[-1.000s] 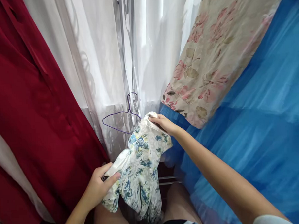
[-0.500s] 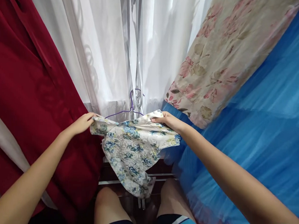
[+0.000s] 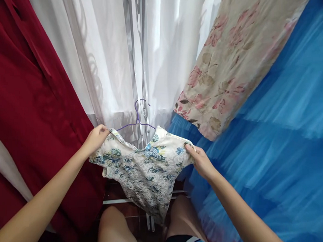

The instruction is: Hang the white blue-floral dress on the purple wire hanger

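A white blouse with blue and yellow flowers hangs spread out in front of my knees. Inside its neckline is a purple hanger, its hook standing up above the collar. My left hand pinches the blouse at the left shoulder. On the other side, my right hand grips the edge of the right sleeve, thumb on top. The hanger's arms disappear under the cloth at both shoulders. The lower part of the blouse narrows and hangs down between my legs.
Dark red cloth hangs on the left. White curtain-like fabric with grey ribbons hangs ahead. To the right are a beige floral cloth and layered blue tulle. A pale bar runs low behind the blouse.
My right hand has slid outward and down from near the collar to the sleeve edge. The blouse now lies wider and flatter, with its neckline open around the hanger.
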Available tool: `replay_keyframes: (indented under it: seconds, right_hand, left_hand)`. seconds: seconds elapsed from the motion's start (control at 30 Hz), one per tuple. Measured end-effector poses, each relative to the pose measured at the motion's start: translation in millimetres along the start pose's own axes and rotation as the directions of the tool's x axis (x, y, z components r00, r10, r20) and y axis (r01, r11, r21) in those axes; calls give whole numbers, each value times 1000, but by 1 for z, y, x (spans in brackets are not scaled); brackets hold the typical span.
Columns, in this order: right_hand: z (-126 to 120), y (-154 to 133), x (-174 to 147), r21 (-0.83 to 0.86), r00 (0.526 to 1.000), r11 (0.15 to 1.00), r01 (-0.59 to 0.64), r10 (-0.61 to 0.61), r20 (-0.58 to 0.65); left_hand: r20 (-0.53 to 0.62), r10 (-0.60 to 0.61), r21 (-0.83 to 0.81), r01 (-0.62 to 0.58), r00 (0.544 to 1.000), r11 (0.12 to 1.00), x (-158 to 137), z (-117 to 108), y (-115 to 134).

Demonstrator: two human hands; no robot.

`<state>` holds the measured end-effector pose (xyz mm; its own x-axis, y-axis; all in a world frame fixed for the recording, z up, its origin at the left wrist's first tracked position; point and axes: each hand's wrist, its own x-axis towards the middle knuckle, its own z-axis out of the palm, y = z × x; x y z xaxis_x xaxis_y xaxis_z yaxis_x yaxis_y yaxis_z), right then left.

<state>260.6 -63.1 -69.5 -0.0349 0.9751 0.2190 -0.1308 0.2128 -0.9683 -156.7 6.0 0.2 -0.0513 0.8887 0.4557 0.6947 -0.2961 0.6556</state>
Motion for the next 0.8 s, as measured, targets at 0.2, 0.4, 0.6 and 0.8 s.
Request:
replay_keyframes:
  seconds: [0.2,0.4,0.6,0.8]
  right_hand:
    - [30,-54,31,9,972,985,172,-168,-165]
    - [91,-80,-8,-130,856,907,401,-320,407]
    - [107,-10,-55,-287,653,872,396,-48,756]
    - [116,14,-31,-505,723,540,674,-342,600]
  left_hand:
    - [-71,191,48,-188,979,981,-19,-7,45]
    - [-205,88,69,-75,975,995,-21,-2,11]
    - [-268,-114,-419,-9,957,908,-41,35,-18]
    - [267,62,-817,192,962,544,-80,86,51]
